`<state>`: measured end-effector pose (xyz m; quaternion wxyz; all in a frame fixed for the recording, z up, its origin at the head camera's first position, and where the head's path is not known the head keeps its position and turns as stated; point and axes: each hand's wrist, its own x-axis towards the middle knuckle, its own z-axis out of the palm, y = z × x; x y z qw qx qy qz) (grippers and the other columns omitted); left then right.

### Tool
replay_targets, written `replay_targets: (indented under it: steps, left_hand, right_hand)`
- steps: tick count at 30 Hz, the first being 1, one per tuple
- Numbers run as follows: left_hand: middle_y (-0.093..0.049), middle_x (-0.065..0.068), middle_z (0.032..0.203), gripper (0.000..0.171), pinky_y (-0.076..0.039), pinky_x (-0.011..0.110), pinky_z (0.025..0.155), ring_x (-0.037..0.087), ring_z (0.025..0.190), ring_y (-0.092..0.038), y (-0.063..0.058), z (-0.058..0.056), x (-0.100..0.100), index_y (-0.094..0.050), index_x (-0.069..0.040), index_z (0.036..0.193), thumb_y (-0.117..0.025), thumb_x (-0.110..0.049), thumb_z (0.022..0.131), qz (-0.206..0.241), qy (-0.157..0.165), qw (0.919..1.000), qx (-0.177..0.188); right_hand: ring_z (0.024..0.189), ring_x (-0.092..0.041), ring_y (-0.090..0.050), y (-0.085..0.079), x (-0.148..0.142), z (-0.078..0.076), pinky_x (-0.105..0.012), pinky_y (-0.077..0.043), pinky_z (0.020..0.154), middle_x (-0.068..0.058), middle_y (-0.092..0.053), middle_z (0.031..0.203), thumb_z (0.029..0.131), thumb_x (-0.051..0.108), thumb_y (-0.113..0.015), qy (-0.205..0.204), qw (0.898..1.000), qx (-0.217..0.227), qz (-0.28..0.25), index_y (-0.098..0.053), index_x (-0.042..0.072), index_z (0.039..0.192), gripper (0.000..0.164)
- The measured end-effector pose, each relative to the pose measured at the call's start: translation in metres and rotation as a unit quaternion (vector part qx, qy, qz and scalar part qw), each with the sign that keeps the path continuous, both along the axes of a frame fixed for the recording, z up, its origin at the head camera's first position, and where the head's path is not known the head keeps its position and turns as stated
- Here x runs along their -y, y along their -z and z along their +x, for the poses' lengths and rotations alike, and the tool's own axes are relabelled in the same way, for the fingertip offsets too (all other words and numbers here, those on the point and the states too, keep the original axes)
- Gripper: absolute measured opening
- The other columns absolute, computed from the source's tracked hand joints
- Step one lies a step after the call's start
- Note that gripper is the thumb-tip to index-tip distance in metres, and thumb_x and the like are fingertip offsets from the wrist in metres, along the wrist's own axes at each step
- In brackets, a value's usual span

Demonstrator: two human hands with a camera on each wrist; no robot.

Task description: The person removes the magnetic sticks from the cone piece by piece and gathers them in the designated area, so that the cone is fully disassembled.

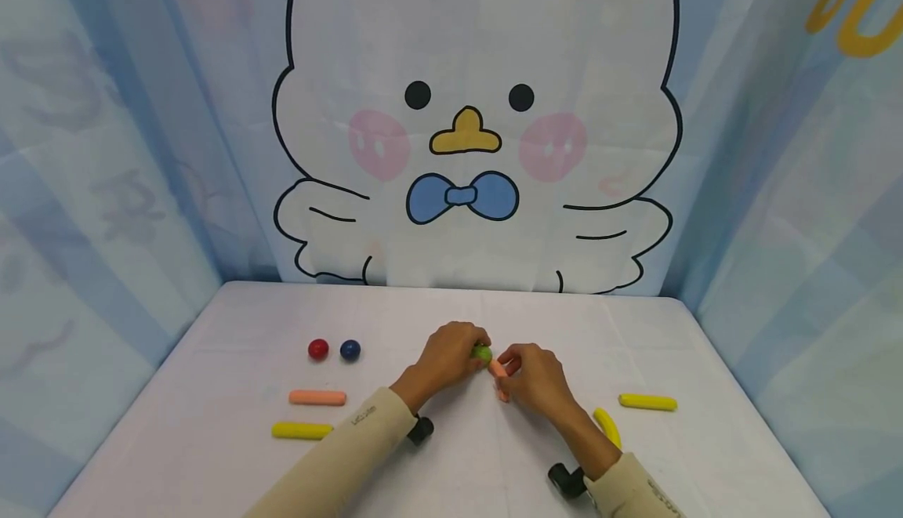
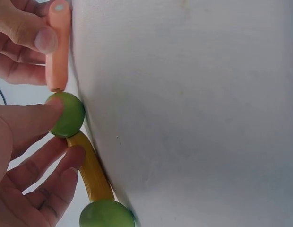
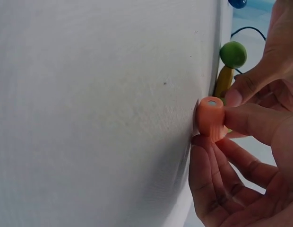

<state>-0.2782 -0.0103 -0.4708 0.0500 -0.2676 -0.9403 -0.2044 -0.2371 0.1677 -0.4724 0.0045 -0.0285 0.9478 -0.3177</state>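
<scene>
My left hand [image 1: 444, 355] pinches a green ball [image 2: 73, 116] between thumb and fingers, low over the white table. With thumb and fingertips my right hand [image 1: 542, 381] grips a salmon-orange stick [image 1: 498, 371], its near end showing a pale round spot in the right wrist view. The stick's other end meets the green ball in the left wrist view. From the ball's opposite side runs a yellow stick [image 2: 93, 172], ending at a second green ball [image 3: 233, 54]. In the head view the left hand hides that yellow stick and second ball.
Left on the table lie a red ball [image 1: 318, 349], a blue ball [image 1: 350, 350], an orange stick [image 1: 317, 398] and a yellow stick [image 1: 302, 430], partly behind the left sleeve. A straight yellow stick [image 1: 647, 402] and a curved yellow piece [image 1: 607, 427] lie right. Curtains stand around.
</scene>
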Motion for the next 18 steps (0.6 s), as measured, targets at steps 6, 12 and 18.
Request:
replay_targets:
  steps: [6, 12, 18]
  left_hand:
    - [-0.079, 0.002, 0.11, 0.028, -0.058, 0.036, 0.09, 0.017, 0.098, -0.069, 0.0, 0.0, 0.002, -0.08, -0.013, 0.116, -0.087, -0.015, 0.089, -0.001, 0.005, 1.0, -0.001]
    - [-0.078, 0.003, 0.108, 0.031, -0.058, 0.034, 0.087, 0.015, 0.094, -0.067, 0.0, 0.002, 0.004, -0.08, -0.013, 0.118, -0.089, -0.017, 0.088, 0.001, 0.005, 1.0, -0.003]
    - [-0.077, 0.002, 0.103, 0.033, -0.058, 0.031, 0.081, 0.014, 0.089, -0.066, 0.0, 0.002, 0.004, -0.08, -0.012, 0.117, -0.09, -0.022, 0.087, -0.004, -0.018, 0.9998, -0.002]
  right_hand:
    - [0.079, -0.016, -0.061, -0.005, -0.001, 0.006, -0.031, -0.046, 0.068, 0.003, -0.074, 0.083, 0.082, 0.011, -0.088, -0.001, 1.0, -0.004, 0.004, -0.078, 0.015, 0.103, 0.023]
    - [0.081, -0.017, -0.061, -0.013, -0.007, 0.016, -0.031, -0.045, 0.066, 0.002, -0.075, 0.087, 0.084, 0.013, -0.088, 0.008, 1.0, -0.012, 0.002, -0.079, 0.019, 0.102, 0.021]
    - [0.082, -0.017, -0.063, -0.022, -0.02, 0.024, -0.031, -0.046, 0.066, 0.002, -0.076, 0.09, 0.082, 0.013, -0.09, 0.02, 1.0, -0.023, -0.002, -0.08, 0.019, 0.104, 0.024]
